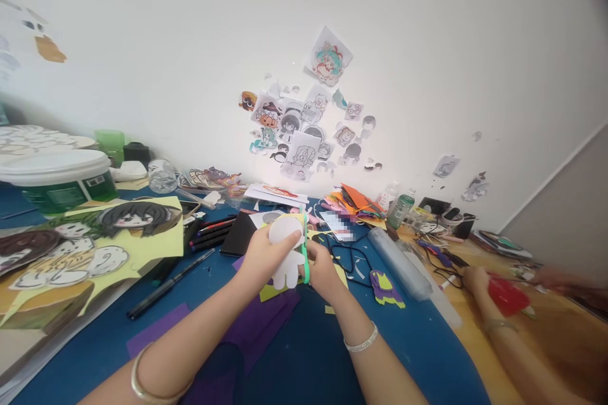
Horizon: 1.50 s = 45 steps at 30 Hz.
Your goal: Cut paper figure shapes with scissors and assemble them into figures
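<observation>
My left hand (270,252) pinches a white paper cutout (287,271) with a rounded top and small leg-like lobes, its thumb lying across the front. In my right hand (323,271) is a pair of green scissors (305,259), standing upright at the right edge of the cutout. The fingers are curled around the handle loop. Whether the blades are touching the paper I cannot tell. Beneath my hands are yellow paper (273,293) and purple paper sheets (266,329) on the blue table cover (403,354).
Pens (209,237) and a black box (237,234) lie left of my hands. A yellow sheet with drawn figures (161,243) and a white-lidded tub (61,183) stand farther left. On the right are a plastic roll (399,262) and another person's hand (476,280) near red material (508,295).
</observation>
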Tool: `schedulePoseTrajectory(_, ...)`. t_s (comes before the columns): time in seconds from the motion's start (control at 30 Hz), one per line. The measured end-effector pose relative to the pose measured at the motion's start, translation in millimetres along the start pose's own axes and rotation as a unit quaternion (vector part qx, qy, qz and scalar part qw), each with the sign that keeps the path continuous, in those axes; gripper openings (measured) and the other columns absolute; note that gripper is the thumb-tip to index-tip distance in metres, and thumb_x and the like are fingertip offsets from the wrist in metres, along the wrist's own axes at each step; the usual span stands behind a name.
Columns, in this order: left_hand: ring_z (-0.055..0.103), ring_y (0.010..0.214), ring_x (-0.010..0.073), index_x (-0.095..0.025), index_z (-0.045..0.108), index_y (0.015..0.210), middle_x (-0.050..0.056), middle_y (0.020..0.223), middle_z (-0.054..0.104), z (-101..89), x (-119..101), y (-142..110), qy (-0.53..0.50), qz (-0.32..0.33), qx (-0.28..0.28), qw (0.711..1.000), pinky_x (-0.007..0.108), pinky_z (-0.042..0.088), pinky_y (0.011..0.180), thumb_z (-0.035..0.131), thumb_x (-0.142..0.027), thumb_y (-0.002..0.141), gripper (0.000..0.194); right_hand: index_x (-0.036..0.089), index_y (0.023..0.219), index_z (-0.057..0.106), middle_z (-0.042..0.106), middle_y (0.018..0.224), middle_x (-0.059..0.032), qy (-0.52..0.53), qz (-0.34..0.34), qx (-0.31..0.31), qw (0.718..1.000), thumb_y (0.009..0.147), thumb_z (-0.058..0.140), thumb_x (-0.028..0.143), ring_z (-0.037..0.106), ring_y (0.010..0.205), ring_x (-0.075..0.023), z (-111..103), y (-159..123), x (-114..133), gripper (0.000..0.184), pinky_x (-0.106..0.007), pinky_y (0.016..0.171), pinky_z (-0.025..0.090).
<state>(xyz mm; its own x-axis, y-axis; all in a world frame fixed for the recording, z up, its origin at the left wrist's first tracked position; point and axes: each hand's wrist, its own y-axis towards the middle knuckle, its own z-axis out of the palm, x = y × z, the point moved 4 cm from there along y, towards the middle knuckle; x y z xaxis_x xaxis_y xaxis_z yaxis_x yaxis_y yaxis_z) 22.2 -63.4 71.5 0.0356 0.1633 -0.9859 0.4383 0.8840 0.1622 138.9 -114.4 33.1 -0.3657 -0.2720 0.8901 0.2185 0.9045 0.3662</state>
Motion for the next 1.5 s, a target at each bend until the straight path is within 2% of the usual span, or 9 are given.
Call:
schedulePoseTrajectory(0.13, 0.062, 0.063, 0.0224, -0.011, 0.061, 0.084, 0.005, 0.063, 0.064, 1.6, -1, -2, -0.029, 0.0, 0.011, 1.0, 0.03, 0.049, 0.056, 0.064, -0.044, 0.062, 0.041, 0.015, 0.07, 0.057, 0.05, 0.059, 0.0016, 0.005, 0.005, -0.013, 1.0, 0.063, 0.058, 0.025, 0.046, 0.06, -0.0133, 2, -2, 4, 0.012, -0.023, 0.054, 0.04)
schedulePoseTrajectory(0.47, 0.06, 0.061, 0.0204, -0.01, 0.059, 0.091, 0.004, 0.066, 0.063, 4.3, 0, -5, -0.084, -0.014, -0.015, 0.996, 0.029, 0.048, 0.056, 0.066, -0.047, 0.057, 0.05, 0.015, 0.06, 0.055, 0.045, 0.053, 0.0027, -0.033, 0.01, -0.05, 0.998, 0.064, 0.056, 0.025, 0.043, 0.058, -0.0124, 2, -2, 2, 0.012, -0.021, 0.052, 0.037)
schedulePoseTrajectory(0.7, 0.062, 0.064, 0.0232, -0.011, 0.062, 0.083, 0.005, 0.062, 0.064, -1.2, 1, 2, -0.019, 0.007, -0.016, 1.0, 0.029, 0.048, 0.055, 0.063, -0.047, 0.061, 0.042, 0.015, 0.061, 0.054, 0.046, 0.054, 0.0032, -0.025, 0.036, -0.01, 0.999, 0.06, 0.058, 0.022, 0.042, 0.055, -0.011, -3, 1, -9, 0.008, -0.021, 0.048, 0.035)
schedulePoseTrajectory(0.8, 0.063, 0.064, 0.0243, -0.011, 0.062, 0.08, 0.006, 0.061, 0.064, 0.2, 3, 3, 0.0, 0.007, 0.002, 1.0, 0.031, 0.049, 0.056, 0.063, -0.046, 0.061, 0.04, 0.015, 0.061, 0.053, 0.045, 0.055, 0.0036, 0.006, 0.033, 0.001, 0.999, 0.058, 0.058, 0.021, 0.042, 0.054, -0.0102, -4, 3, -8, 0.008, -0.02, 0.049, 0.035)
schedulePoseTrajectory(1.07, 0.063, 0.061, 0.0231, -0.011, 0.061, 0.086, 0.005, 0.06, 0.064, 3.3, 5, 2, -0.024, -0.007, 0.013, 1.0, 0.032, 0.05, 0.057, 0.063, -0.046, 0.062, 0.043, 0.016, 0.059, 0.048, 0.044, 0.055, 0.0045, 0.071, 0.042, 0.0, 0.997, 0.057, 0.055, 0.018, 0.04, 0.051, -0.0087, -1, 1, -6, 0.008, -0.02, 0.046, 0.033)
schedulePoseTrajectory(1.27, 0.061, 0.055, 0.0208, -0.009, 0.061, 0.089, 0.005, 0.06, 0.064, 2.1, 5, 3, -0.033, -0.025, 0.031, 0.999, 0.03, 0.048, 0.054, 0.063, -0.048, 0.062, 0.047, 0.016, 0.057, 0.046, 0.041, 0.049, 0.0057, 0.049, 0.054, -0.008, 0.997, 0.059, 0.061, 0.026, 0.036, 0.046, -0.0068, -4, 1, -13, 0.018, -0.018, 0.042, 0.03)
schedulePoseTrajectory(1.4, 0.061, 0.057, 0.0195, -0.011, 0.061, 0.087, 0.005, 0.066, 0.065, -0.1, 4, 5, -0.023, -0.012, 0.021, 0.999, 0.028, 0.047, 0.051, 0.062, -0.048, 0.062, 0.044, 0.016, 0.053, 0.043, 0.037, 0.044, 0.0072, 0.053, 0.062, 0.023, 0.996, 0.059, 0.065, 0.029, 0.032, 0.041, -0.0053, -5, 2, -7, 0.026, -0.018, 0.039, 0.026)
schedulePoseTrajectory(1.5, 0.061, 0.057, 0.019, -0.011, 0.062, 0.083, 0.005, 0.067, 0.065, 0.4, 3, 6, 0.008, -0.012, 0.05, 0.999, 0.026, 0.046, 0.048, 0.062, -0.046, 0.063, 0.04, 0.016, 0.054, 0.045, 0.04, 0.045, 0.0064, 0.054, 0.068, 0.034, 0.996, 0.058, 0.068, 0.031, 0.036, 0.042, -0.006, -6, 2, 1, 0.028, -0.019, 0.041, 0.029)
